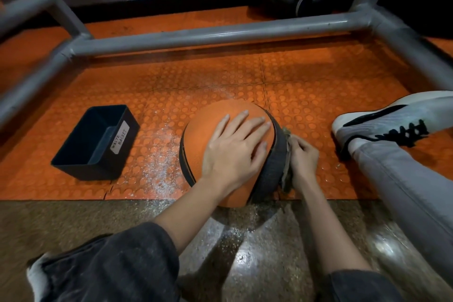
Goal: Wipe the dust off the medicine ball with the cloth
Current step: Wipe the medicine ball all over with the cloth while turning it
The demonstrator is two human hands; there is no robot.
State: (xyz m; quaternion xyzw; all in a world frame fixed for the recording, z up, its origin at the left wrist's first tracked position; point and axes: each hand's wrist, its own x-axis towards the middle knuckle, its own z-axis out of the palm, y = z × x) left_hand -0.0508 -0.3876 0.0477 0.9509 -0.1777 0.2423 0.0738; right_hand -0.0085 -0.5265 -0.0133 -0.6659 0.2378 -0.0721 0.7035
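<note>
Head view: the medicine ball [210,117] is seen at the near edge of an orange floor mat [220,76] moulded with round studs, where the mat meets a glossy, speckled stone floor [73,218]. The ball is round, with a finely pebbled orange skin, and it is circled by a dark, matte black band [272,174].

The left hand [232,152] is laid flat on top of the ball. Its grip is wide: the fingers are straight and spread over the orange skin, and nothing is held. The right hand [302,158] is pressed to the ball's right side, its grip narrow, with curled fingers pinching the cloth [286,180]. The cloth is a thin, frayed, drab-coloured rag, held against the outer edge of the black band.

A patch of white dust [159,169] is scattered on the mat just left of the ball. Farther left, well apart from the ball, a rectangular black plastic bin [73,157] is set on the mat; a white label [120,141] reading "WASTE BASKET" is fixed to its inner wall.

A frame of round grey tubing [208,34] is seen across the far side of the mat and along both sides. At the right, a white mesh shoe [392,115] with black laces and a grey trouser leg [404,179] are in view.
</note>
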